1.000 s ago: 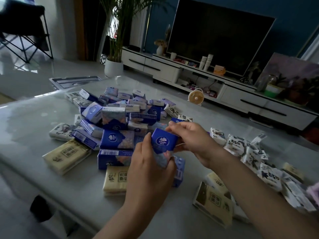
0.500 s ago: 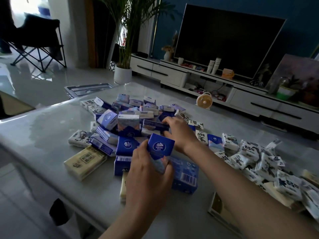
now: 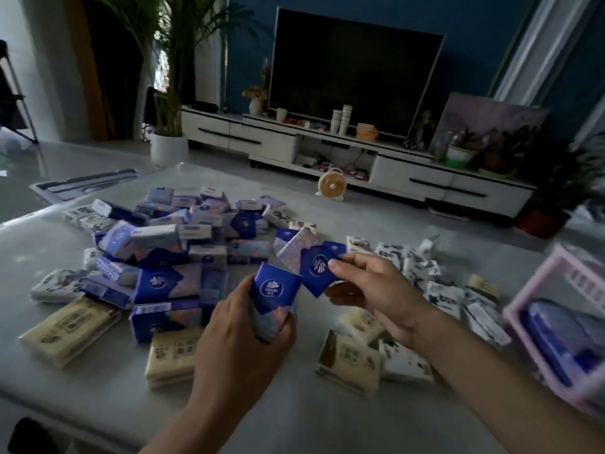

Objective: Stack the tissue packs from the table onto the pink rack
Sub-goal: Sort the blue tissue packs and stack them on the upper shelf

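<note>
The left hand (image 3: 242,326) grips one blue pack (image 3: 275,288) upright. The right hand (image 3: 376,290) pinches a second blue pack (image 3: 316,268) by its corner. Both packs are above the surface (image 3: 294,414).

Risk: the corner pinch looks light, so that pack could slip and fall.

Scattered white packs (image 3: 422,270) lie between the hands and the pink rack (image 3: 517,317), which is partly filled.

Bare grey tabletop (image 3: 294,414) nearest you; white patterned tissue packs (image 3: 412,267) litter the way right to your pink plastic rack (image 3: 515,311).
</note>
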